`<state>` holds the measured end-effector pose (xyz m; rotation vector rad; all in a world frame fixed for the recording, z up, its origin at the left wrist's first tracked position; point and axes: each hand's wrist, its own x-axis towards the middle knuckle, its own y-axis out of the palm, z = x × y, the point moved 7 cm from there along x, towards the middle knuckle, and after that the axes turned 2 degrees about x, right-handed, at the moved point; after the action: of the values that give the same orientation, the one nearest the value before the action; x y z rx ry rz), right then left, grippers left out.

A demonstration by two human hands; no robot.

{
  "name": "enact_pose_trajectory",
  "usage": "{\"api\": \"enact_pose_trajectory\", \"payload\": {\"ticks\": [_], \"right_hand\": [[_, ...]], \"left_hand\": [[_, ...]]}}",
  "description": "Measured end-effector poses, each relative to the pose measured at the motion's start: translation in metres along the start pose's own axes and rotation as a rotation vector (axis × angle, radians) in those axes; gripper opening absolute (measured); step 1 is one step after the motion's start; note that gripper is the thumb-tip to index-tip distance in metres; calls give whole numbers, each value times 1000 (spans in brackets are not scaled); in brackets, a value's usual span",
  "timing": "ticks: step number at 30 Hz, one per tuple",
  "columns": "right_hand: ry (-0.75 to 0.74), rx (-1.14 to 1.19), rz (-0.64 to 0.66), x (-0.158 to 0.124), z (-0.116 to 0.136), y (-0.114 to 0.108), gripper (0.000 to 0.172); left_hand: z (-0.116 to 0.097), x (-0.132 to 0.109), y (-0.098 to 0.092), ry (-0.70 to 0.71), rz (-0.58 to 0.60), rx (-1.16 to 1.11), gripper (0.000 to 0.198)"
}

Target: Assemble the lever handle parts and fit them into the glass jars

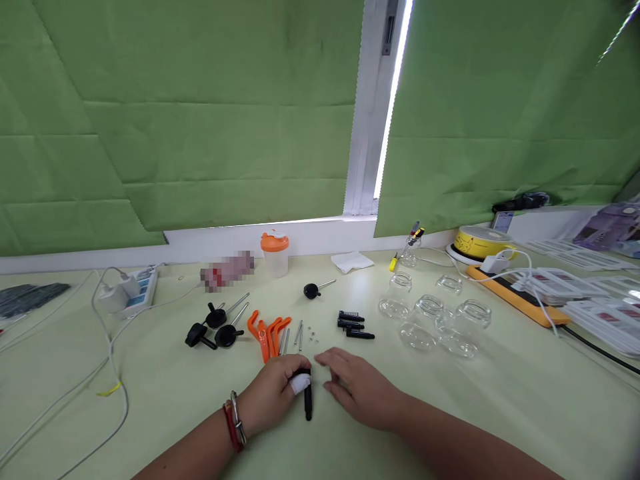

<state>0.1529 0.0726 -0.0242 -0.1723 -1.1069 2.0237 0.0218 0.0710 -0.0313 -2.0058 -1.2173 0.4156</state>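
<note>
My left hand [274,392], its thumb wrapped in white, is closed round the upper end of a black cylindrical part [308,403] that points down toward me. Just right of it, my right hand [356,388] has its fingers apart and holds nothing. Beyond my hands lie orange handles [263,340], thin metal rods [299,333] and several tiny metal pieces [312,335]. More black parts [354,325], one with a visible spring, lie behind my right hand. Black round pieces with metal shafts [227,335] are at the left, and a similar one [312,291] lies farther back.
Clear glass jars [419,330] stand and lie at the right, near an orange power strip [520,297]. An orange-lidded cup [275,255] and white paper [352,261] are at the back. White cables [111,363] cross the left side.
</note>
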Motion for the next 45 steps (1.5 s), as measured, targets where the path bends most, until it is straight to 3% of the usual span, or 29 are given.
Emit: {"api": "enact_pose_trajectory", "payload": {"ticks": [4,8,12,18,26,29,31,34,37,39,41,45], "right_hand": [[281,-173,-252,-3,-41,-37,28],[464,-301,-267,-10,-79,-57,25],[508,-285,-228,-13,-88,-60,18],[458,-217,-150,-10,-75,-50,16],[386,-96,-73,-11,-60,-39,15],[375,-20,-75,-11,-56,-33,14],[342,93,-74,-10,-51,-24,13],[289,319,-27,-9,-37,-7,12],[229,407,27,-8,-22,3,10],[170,327,1,-5,-17,-2,9],[108,184,-105,-3,-19,-17,9],[103,-86,-307,1,-41,-45,16]], "left_hand": [[8,-2,-4,-13,37,199,22],[12,-3,-9,-36,39,317,23],[10,-3,-15,-76,19,465,26],[8,-5,-24,-118,17,674,35],[4,-6,-28,-101,-45,777,36],[-5,-7,-25,-14,-130,695,27],[-15,-8,-17,84,-152,602,32],[-28,-9,1,207,-85,438,45],[-36,-9,12,220,-6,278,36],[-35,-9,10,158,-28,198,30],[-31,-9,3,74,-94,149,18],[-24,-8,-5,3,-151,115,9]]}}
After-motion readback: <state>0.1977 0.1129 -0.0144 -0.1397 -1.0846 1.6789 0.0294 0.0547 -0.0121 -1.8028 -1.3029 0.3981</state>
